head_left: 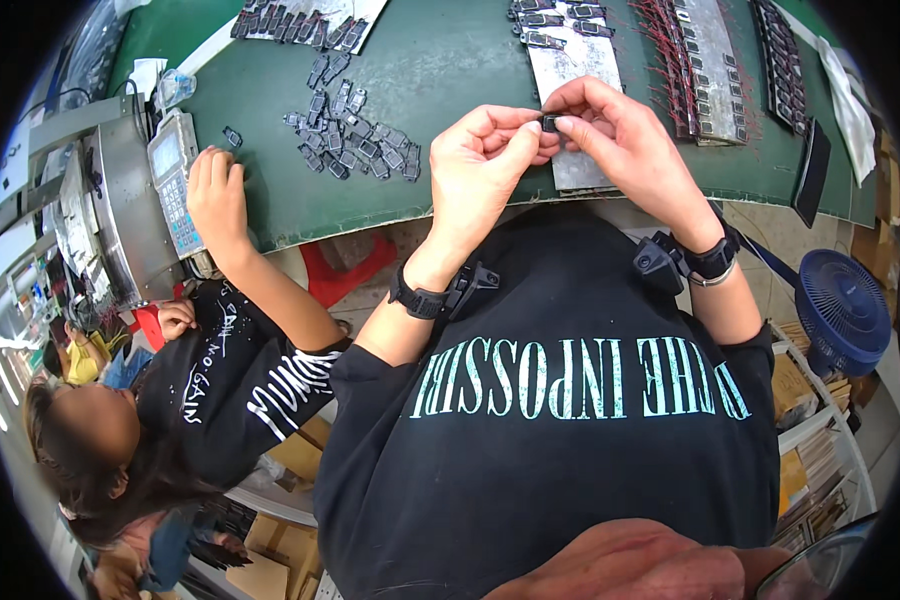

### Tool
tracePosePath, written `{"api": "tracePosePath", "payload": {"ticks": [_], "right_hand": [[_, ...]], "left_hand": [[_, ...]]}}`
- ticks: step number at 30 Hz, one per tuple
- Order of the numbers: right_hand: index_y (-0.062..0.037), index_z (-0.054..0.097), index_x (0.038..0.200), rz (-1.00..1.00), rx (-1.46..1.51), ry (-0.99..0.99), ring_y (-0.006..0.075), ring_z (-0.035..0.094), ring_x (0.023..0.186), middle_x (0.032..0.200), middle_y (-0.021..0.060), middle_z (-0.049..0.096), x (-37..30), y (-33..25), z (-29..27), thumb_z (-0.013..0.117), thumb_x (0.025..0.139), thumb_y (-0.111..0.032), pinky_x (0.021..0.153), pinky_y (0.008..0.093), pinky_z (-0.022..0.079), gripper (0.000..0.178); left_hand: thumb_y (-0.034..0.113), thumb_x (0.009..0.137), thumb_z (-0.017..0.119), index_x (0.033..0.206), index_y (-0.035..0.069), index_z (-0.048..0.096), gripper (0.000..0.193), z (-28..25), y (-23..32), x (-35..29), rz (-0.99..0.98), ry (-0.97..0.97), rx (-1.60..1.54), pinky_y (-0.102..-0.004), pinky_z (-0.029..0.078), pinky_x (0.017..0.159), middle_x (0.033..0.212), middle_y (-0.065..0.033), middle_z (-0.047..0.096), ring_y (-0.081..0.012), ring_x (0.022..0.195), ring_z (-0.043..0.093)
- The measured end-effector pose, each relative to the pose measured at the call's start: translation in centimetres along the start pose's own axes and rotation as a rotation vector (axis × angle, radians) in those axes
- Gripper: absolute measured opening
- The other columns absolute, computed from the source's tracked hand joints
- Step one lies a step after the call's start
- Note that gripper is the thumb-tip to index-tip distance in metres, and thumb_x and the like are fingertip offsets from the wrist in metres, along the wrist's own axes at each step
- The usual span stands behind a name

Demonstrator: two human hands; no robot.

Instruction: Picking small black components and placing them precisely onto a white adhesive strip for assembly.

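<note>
Head view: both hands are raised over the near edge of the green mat. Left hand and right hand meet fingertip to fingertip, each pinching one small black part, wrists bent inward. Bare mat lies left of the hands. Beyond the part rests one grey metal strip. Farther left on the mat, a loose heap of small black parts, too many to count. A co-worker's hand rests flat at the mat's left edge.

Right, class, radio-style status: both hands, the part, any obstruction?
Left hand and right hand pinching small black part together. Above green mat. Co-worker's hand apart, left. Nothing obstructing.
</note>
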State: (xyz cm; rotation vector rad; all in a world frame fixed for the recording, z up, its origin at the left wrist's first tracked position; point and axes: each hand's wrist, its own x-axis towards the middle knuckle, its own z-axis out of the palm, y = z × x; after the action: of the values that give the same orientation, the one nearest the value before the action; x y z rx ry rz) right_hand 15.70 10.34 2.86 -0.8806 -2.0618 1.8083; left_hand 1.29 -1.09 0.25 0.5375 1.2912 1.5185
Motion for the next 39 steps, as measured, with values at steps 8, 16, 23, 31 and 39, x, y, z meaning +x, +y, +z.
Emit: {"api": "tracePosePath", "payload": {"ticks": [8,16,23,31,39], "right_hand": [[0.0018,0.059,0.114,-0.285,-0.389,0.091,0.0172,0.066,0.092,0.103,0.0103,0.066,-0.3,0.7,0.2,0.059,0.095,-0.004,0.08,0.0284,0.052,0.02],[0.0009,0.065,0.113,-0.231,-0.333,0.093,0.0175,0.067,0.091,0.105,0.0108,0.068,-1.1,0.7,-0.9,0.061,0.093,-0.002,0.078,0.028,0.053,0.02],[0.0004,0.067,0.109,-0.235,-0.324,0.131,0.0189,0.068,0.092,0.107,0.0112,0.068,-1.2,0.9,-0.6,0.063,0.091,-0.001,0.077,0.0288,0.054,0.018],[0.0003,0.068,0.105,-0.429,-0.434,0.197,0.0227,0.068,0.093,0.109,0.012,0.068,-1.1,1.7,-0.2,0.067,0.086,0.004,0.078,0.0304,0.056,0.02],[0.0006,0.066,0.098,-0.461,-0.484,0.245,0.0236,0.067,0.091,0.109,0.0124,0.067,-1.0,2.0,-0.1,0.068,0.084,0.005,0.076,0.0311,0.056,0.015]], "left_hand": [[0.002,0.097,0.06,0.107,-0.008,0.061,0.015,0.0,0.6,0.2,-0.062,-0.015,-0.054,-0.0299,0.061,0.079,0.094,-0.0173,0.072,-0.0206,0.085,0.073],[0.004,0.097,0.06,0.106,-0.01,0.06,0.017,0.4,0.5,0.9,-0.195,-0.048,-0.112,-0.0316,0.061,0.078,0.093,-0.0192,0.071,-0.0234,0.083,0.073],[0.005,0.097,0.06,0.107,-0.01,0.059,0.018,0.4,0.1,1.1,-0.2,-0.048,-0.108,-0.0315,0.061,0.078,0.094,-0.0197,0.071,-0.0236,0.083,0.073],[0.005,0.098,0.059,0.108,-0.011,0.059,0.019,0.5,-0.2,0.9,-0.191,-0.021,-0.136,-0.0311,0.061,0.078,0.094,-0.0196,0.071,-0.0236,0.084,0.073],[0.004,0.097,0.059,0.107,-0.012,0.058,0.019,0.7,-0.4,1.0,-0.199,0.004,-0.126,-0.0308,0.061,0.078,0.094,-0.0199,0.071,-0.0232,0.084,0.073]]}}
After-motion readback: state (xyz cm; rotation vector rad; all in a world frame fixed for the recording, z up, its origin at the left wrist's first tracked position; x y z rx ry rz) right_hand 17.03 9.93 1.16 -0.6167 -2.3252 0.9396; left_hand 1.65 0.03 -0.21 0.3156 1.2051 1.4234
